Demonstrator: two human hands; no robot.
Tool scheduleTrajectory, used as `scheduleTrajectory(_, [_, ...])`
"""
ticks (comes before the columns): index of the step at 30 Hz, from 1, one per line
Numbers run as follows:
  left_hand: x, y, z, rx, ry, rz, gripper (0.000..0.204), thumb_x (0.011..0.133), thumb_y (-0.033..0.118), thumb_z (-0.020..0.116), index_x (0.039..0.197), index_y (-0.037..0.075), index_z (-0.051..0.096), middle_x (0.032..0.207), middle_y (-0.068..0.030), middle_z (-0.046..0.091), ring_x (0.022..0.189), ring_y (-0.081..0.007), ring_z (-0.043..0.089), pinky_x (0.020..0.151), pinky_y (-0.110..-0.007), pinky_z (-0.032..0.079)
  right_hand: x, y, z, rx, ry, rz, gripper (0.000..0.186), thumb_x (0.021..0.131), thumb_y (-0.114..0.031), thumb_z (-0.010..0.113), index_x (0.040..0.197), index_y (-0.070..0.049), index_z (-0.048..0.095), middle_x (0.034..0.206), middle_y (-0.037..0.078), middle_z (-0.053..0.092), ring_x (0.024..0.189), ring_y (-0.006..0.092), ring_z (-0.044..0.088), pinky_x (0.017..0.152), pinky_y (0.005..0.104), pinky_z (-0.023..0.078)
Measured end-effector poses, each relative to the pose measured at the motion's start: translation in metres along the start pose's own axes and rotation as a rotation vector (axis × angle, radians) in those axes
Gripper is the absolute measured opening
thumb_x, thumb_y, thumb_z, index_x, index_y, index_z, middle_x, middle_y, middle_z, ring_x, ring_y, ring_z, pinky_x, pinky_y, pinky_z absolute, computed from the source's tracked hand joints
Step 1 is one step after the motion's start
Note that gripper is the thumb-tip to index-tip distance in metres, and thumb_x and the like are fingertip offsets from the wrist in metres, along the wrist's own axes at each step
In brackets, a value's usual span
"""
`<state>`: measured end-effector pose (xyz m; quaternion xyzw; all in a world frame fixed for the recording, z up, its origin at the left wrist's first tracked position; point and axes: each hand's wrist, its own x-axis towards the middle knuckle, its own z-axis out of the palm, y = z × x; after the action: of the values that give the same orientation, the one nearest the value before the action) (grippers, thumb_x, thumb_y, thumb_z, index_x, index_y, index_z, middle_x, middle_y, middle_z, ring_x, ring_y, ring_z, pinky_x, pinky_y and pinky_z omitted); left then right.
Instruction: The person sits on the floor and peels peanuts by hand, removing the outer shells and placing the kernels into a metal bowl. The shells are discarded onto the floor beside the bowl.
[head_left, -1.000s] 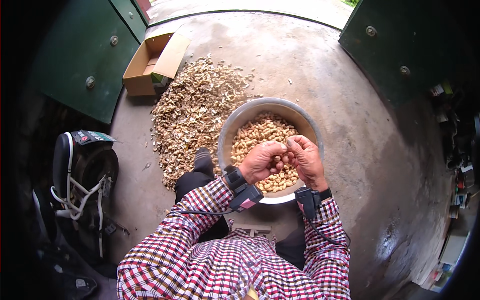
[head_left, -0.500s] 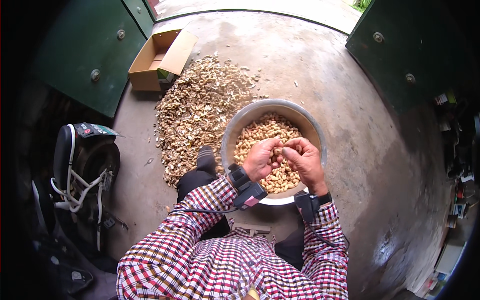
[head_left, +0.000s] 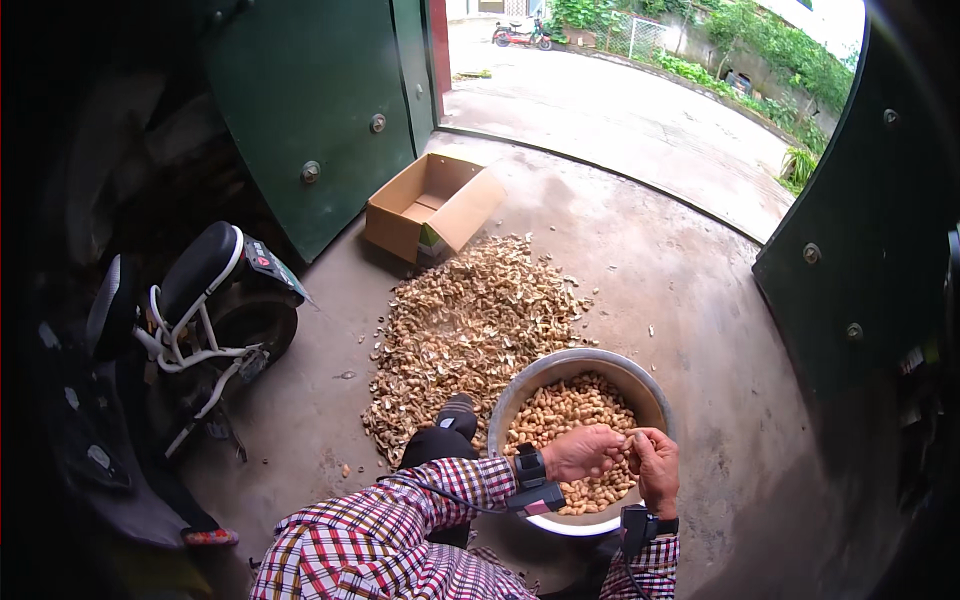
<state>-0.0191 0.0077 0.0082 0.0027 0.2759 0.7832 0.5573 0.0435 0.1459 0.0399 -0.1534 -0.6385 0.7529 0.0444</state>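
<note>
A wide metal basin (head_left: 655,395) holds many unshelled peanuts (head_left: 570,412). Over its right side my two hands meet at the fingertips. My left hand (head_left: 585,452) is closed, fingers curled and palm turned inward. My right hand (head_left: 656,468) pinches with thumb and forefinger against the left fingertips. A peanut, small and mostly covered by the fingers, sits between them. Beyond and left of the basin spreads a broad heap of empty peanut shells (head_left: 470,330) on the floor.
An open cardboard box (head_left: 425,205) stands behind the shell heap. Left is a white-framed two-wheeler with a black seat (head_left: 205,270). Green metal doors (head_left: 320,110) flank the opening to a bright yard, where a red scooter (head_left: 522,35) is parked. My shoe (head_left: 458,415) rests beside the heap.
My view has tilted up and turned, bringing the yard into sight; basin and heap now appear lower and further right. Both hands stay together at the fingertips over the basin.
</note>
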Motion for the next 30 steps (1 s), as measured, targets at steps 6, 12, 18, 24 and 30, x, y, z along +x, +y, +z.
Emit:
scheduleTrajectory(6, [0.003,0.003,0.002,0.032,0.023,0.032,0.008,0.081,0.016,0.057,0.080,0.009,0.054,0.067,0.0017,0.055,0.051,-0.0051,0.051,0.038,-0.016,0.036,0.006,0.001,0.001,0.037,-0.026,0.011,0.014,0.086,-0.013,0.050,0.084,0.000,0.055,0.060,-0.001,0.051,0.043,0.0020,0.036,0.038,0.0166,0.027])
scheduleTrajectory(12, [0.000,0.007,0.002,0.036,0.046,0.054,0.006,0.079,0.014,0.056,0.079,0.009,0.054,0.066,0.0011,0.055,0.050,-0.0051,0.050,0.037,-0.016,0.035,0.010,0.011,-0.005,-0.107,-0.050,-0.032,0.020,0.087,-0.021,0.051,0.076,-0.004,0.051,0.058,-0.003,0.048,0.044,0.0015,0.036,0.039,0.0159,0.027])
scheduleTrajectory(18, [-0.002,0.009,0.006,0.083,0.047,0.030,0.005,0.078,0.013,0.054,0.076,0.008,0.053,0.064,0.0000,0.053,0.048,-0.0057,0.049,0.035,-0.017,0.033,0.016,0.030,-0.017,-0.420,-0.027,-0.174,0.027,0.086,-0.025,0.053,0.070,-0.004,0.051,0.056,-0.004,0.046,0.047,0.0015,0.037,0.040,0.0169,0.028])
scheduleTrajectory(24, [-0.001,0.006,-0.002,0.086,0.029,0.023,0.007,0.078,0.014,0.055,0.075,0.008,0.052,0.064,0.0007,0.053,0.048,-0.0050,0.049,0.035,-0.016,0.033,0.008,0.007,0.000,-0.386,-0.103,-0.091,0.030,0.087,-0.028,0.051,0.068,-0.005,0.050,0.057,-0.004,0.047,0.048,0.0023,0.039,0.041,0.0176,0.030])
scheduleTrajectory(30, [-0.003,0.008,0.000,0.104,0.033,0.007,0.009,0.077,0.016,0.054,0.073,0.008,0.052,0.063,0.0008,0.053,0.047,-0.0047,0.048,0.034,-0.016,0.033,0.006,0.009,-0.002,-0.363,-0.078,-0.026,0.030,0.087,-0.024,0.050,0.068,-0.001,0.054,0.058,-0.003,0.050,0.054,0.0027,0.041,0.046,0.0194,0.033])
